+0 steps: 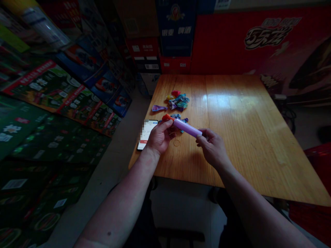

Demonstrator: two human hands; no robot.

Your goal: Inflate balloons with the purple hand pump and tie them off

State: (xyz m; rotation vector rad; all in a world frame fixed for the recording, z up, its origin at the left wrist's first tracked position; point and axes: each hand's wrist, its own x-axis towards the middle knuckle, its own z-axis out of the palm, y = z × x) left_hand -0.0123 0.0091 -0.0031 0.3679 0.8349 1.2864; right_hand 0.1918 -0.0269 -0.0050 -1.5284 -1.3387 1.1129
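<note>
A purple tube-shaped pump [186,127] with an orange balloon [167,117] on its left tip is held over the wooden table [245,137]. My left hand [159,137] pinches the orange end. My right hand [212,146] grips the tube's right end. Both hands have their fingers closed. Just beyond the pump lies a heap of several limp balloons [179,100] in mixed colours, with one purple balloon [158,108] apart at the left.
A phone [147,133] with a lit screen lies at the table's left edge, partly under my left hand. A small rubber ring [176,142] lies on the wood. Stacked printed cartons [59,100] line the left wall; red crates stand behind and to the right.
</note>
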